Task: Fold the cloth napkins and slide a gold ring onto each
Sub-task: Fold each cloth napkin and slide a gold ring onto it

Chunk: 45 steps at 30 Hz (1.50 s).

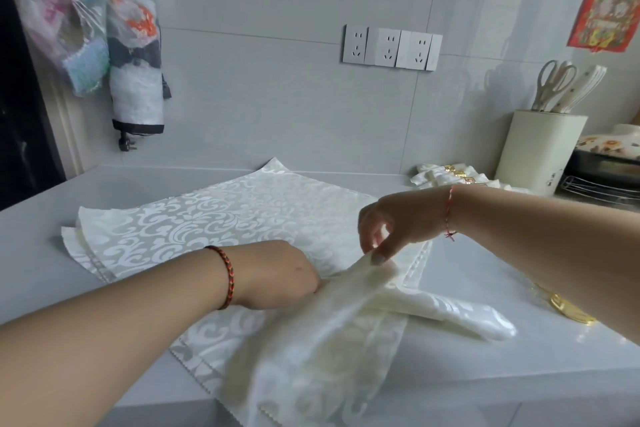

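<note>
A stack of cream damask napkins [214, 215] lies flat on the pale counter [485, 288]. The top napkin [329, 340] is gathered and lifted at its near right part. My right hand [391, 222] pinches its raised fold between thumb and fingers. My left hand [277, 274] rests on the cloth beside that fold; its fingers are hidden under the lifted fabric. Gold rings [568, 308] lie on the counter at the right. Finished napkins with gold rings [457, 177] sit at the back right.
A cream knife block [536, 149] with scissors and knives stands at the back right, beside a wire rack [595, 184]. Wall sockets [391, 47] sit above the counter. Bags hang on the wall at the left [104, 45]. The counter's front edge runs close below the cloth.
</note>
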Available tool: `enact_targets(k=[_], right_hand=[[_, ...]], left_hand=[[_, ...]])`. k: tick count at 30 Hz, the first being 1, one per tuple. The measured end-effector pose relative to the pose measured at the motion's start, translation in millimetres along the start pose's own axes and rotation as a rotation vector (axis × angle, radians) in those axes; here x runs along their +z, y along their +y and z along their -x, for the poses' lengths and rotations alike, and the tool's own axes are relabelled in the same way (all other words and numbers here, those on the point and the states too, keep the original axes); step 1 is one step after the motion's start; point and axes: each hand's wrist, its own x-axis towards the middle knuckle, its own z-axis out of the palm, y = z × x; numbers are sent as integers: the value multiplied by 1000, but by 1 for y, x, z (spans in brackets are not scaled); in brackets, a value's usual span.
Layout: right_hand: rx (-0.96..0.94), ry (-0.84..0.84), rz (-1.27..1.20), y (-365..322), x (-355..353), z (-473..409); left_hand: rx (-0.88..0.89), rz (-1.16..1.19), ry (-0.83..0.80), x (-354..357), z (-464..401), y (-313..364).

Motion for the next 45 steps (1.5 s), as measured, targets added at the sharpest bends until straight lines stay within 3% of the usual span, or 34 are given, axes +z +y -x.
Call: enact_targets(k=[4,8,14,17,23,29,36,41,45], right_hand=[[90,-23,109,9,17,-27],[-22,-62,-69,-6,24,-29],[-34,12,-168,-10,40,-30],[-19,76,-227,-10,47,-27],[-1,164,-347,-6,59,-22],[23,267,-449,2,67,-11],[-60,265,-809,8,70,7],[-116,258,-1052,18,68,17],[-96,275,-1108,25,70,23]], left_hand=[[-38,26,9,-5,-5,-5],[-56,94,81,-6,-15,-6],[-24,103,283,1,-41,-1],[-33,128,233,4,-51,1],[-131,171,-61,-10,-61,3],[-44,462,-17,-6,-57,-2],[81,709,8,-13,-48,-7],[284,651,44,-21,-39,3],[242,524,49,-18,-40,19]])
